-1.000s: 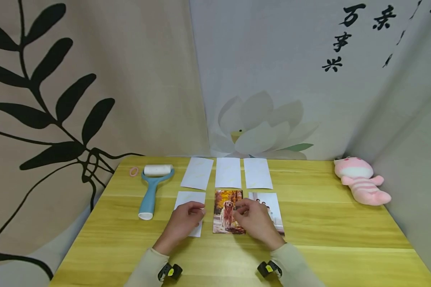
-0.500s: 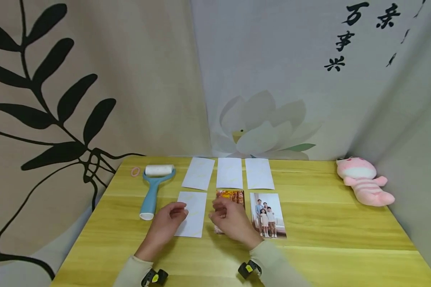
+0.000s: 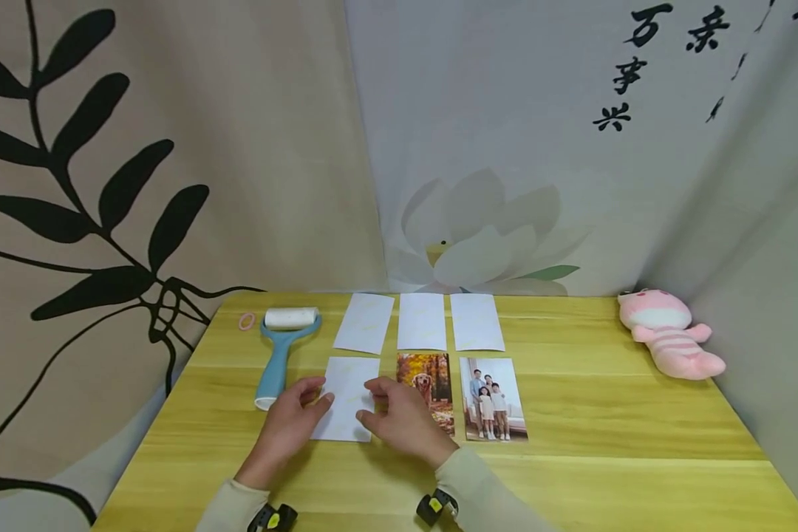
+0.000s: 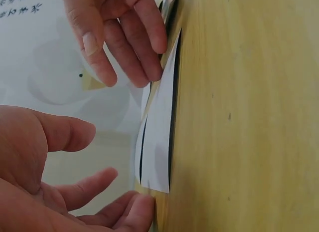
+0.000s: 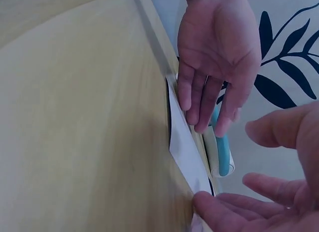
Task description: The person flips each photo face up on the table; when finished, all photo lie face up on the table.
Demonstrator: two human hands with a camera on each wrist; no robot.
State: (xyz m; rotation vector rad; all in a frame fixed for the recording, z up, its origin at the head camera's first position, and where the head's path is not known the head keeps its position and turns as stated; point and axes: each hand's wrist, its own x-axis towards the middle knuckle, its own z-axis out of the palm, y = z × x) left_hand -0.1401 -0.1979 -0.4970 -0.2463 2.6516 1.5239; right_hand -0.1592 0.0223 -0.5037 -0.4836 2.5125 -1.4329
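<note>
A white card [image 3: 346,406] lies flat at the front left of the table, between my two hands. My left hand [image 3: 289,425] is at its left side, fingers loosely bent and thumb apart. On the card's right side is my right hand [image 3: 406,425], fingertips right at the edge and thumb apart. Both wrist views show the card [image 4: 160,142] resting on the wood, with neither hand pinching it. To the right lies a photo of a dog among autumn leaves [image 3: 442,369], partly covered by my right hand. Beside it is a family photo [image 3: 495,403], face up.
Three more white cards, left [image 3: 364,323], middle [image 3: 422,321] and right [image 3: 476,322], form a row behind. A blue-handled lint roller [image 3: 275,366] and a pink ring [image 3: 247,321] lie at the left. A pink plush toy [image 3: 668,336] is at the table's far right.
Both hands have moved left, the right one from over the dog and family photos to the white card's right edge. The family photo is now uncovered. The cards have stayed put.
</note>
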